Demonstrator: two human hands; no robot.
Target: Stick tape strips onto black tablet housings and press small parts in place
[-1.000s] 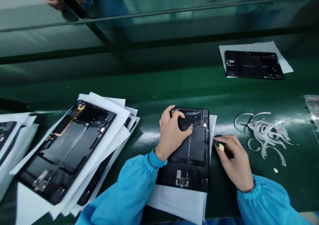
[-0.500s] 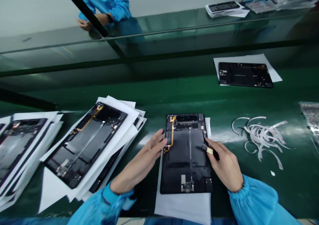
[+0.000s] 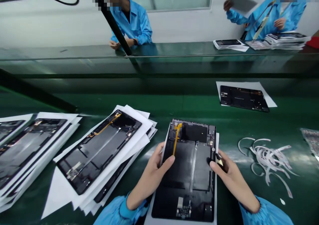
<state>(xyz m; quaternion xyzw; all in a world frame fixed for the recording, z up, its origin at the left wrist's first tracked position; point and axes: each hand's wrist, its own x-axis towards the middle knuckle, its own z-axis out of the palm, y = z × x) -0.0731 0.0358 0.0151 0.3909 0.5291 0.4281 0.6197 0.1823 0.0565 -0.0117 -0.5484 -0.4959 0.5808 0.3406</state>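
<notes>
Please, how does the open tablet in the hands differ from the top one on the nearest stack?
Left hand and right hand hold the held tablet; the stacked tablet lies untouched. The held tablet points almost straight ahead; the stacked tablet slants rightward. Both show an orange flex cable.

Between left grip [image 3: 157, 168] and right grip [image 3: 229, 172] is 1 open tablet [image 3: 183, 172]. Left of them, 3 uppermost tablets [image 3: 99, 150] show; right, 1 strip pile [image 3: 272, 159] and 1 white scrap [image 3: 282, 201]. Beyond are 1 separate tablet [image 3: 241, 99] and 2 people [image 3: 141, 19].
</notes>
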